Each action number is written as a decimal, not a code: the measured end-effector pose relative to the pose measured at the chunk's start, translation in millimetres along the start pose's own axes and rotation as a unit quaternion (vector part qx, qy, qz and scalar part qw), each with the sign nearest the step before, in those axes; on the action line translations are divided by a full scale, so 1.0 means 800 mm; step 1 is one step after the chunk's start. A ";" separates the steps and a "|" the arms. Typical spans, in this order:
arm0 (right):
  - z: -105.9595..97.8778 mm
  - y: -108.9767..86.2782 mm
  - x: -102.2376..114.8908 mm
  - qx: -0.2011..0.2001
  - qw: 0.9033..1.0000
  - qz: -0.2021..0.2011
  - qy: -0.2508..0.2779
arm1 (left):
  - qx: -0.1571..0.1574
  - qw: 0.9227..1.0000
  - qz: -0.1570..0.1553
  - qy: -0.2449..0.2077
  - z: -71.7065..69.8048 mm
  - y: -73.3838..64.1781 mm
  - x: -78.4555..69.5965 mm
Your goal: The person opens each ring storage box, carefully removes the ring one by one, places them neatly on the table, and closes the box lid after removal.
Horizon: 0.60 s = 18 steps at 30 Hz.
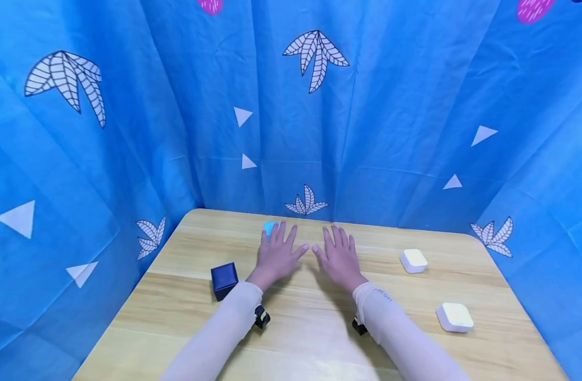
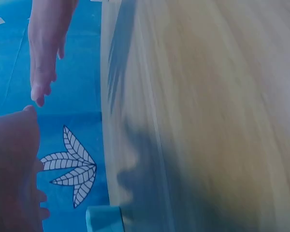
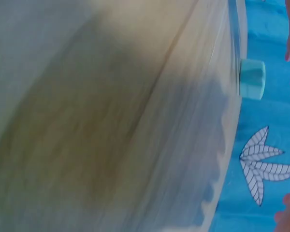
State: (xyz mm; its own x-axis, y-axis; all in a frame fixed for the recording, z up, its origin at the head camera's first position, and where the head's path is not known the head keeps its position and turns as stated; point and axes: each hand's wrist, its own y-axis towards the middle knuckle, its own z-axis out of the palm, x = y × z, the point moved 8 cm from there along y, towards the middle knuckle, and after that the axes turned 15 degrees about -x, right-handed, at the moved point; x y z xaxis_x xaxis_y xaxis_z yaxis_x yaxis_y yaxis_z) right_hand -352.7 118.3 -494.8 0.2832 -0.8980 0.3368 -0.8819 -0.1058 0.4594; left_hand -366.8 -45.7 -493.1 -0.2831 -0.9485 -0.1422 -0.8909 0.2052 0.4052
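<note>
Both hands reach forward over the wooden table (image 1: pixel 314 338), palms down and fingers spread, with nothing held. My left hand (image 1: pixel 277 255) partly covers a small light-blue object (image 1: pixel 269 226) near the far edge; in the right wrist view this light-blue piece (image 3: pixel 252 79) looks like a short rounded block. Thumb towards thumb, my right hand (image 1: pixel 339 259) is beside the left with a narrow gap between. The left wrist view shows shadows of the hands on the wood, apart from the fingers. A dark navy box (image 1: pixel 225 280) stands left of the left wrist.
Two white rounded blocks lie on the right side: a farther block (image 1: pixel 414 261) and a nearer block (image 1: pixel 455 317). A blue curtain (image 1: pixel 391 106) with leaf and triangle prints hangs behind the table and along both sides.
</note>
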 end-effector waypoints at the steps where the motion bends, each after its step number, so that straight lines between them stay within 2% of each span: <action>1: 0.000 -0.001 0.004 -0.002 1.000 -0.004 -0.003 | 0.001 1.000 -0.001 -0.001 -0.001 -0.002 0.003; 8: 0.006 -0.007 0.026 0.001 0.999 -0.031 -0.018 | 0.004 1.000 0.005 0.000 -0.003 -0.015 0.014; 18: 0.006 -0.018 0.064 0.006 0.999 -0.049 -0.008 | 0.000 1.000 -0.005 -0.021 -0.020 -0.034 0.035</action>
State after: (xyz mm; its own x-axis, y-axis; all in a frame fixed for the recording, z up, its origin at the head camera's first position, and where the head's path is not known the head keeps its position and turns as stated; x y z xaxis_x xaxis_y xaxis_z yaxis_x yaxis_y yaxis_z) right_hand -327.5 71.4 -487.8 0.3621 -0.8901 0.2767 -0.8547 -0.1987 0.4795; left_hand -344.6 -81.8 -493.6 -0.2891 -0.9394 -0.1842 -0.8936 0.1958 0.4039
